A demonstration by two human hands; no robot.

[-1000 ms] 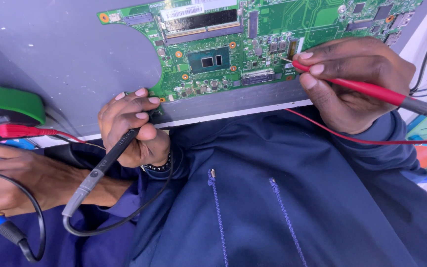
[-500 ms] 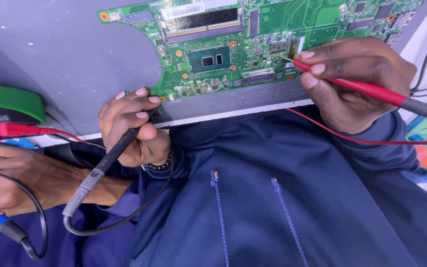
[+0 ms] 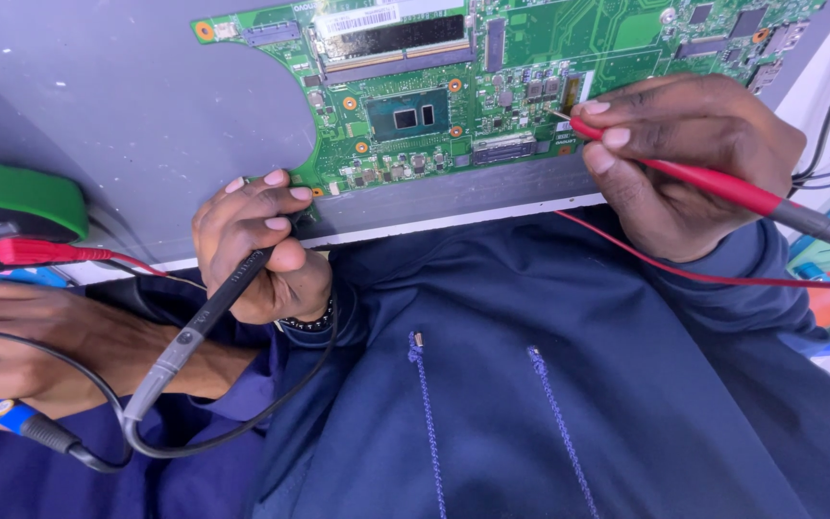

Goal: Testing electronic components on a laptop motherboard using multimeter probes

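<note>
Circuit board [image 3: 530, 86]: green, populated with chips and slots, lying flat on a grey mat [image 3: 98, 115], just beyond my fingertips on both sides.

Red probe [image 3: 713, 183]: pinched in my right hand [image 3: 694, 154], thumb and first fingers clenched round its shaft like a pen. Its metal tip rests on the board just left of my fingertips, near a small gold-coloured connector. Its red lead [image 3: 684, 274] trails beneath my palm across my lap.

Black probe [image 3: 213, 312]: gripped in my left hand [image 3: 256, 245], fingers curled tight about its upper end. Its tip, hidden under my fingertips, meets the board's lower left edge. The grey handle end runs down and away from my knuckles; its black lead [image 3: 242, 432] loops below my wrist.

Beaded bracelet [image 3: 305, 322]: dark, on my left wrist.

Blue jacket [image 3: 549, 384]: mine, below both hands, with two stitched seams.

Another person's forearm [image 3: 60, 346]: well left of my left fingers, lying across dark blue cloth.

Green-cased meter [image 3: 12, 197]: far left on the mat, a red plug [image 3: 36, 252] beside it, above that forearm.
</note>
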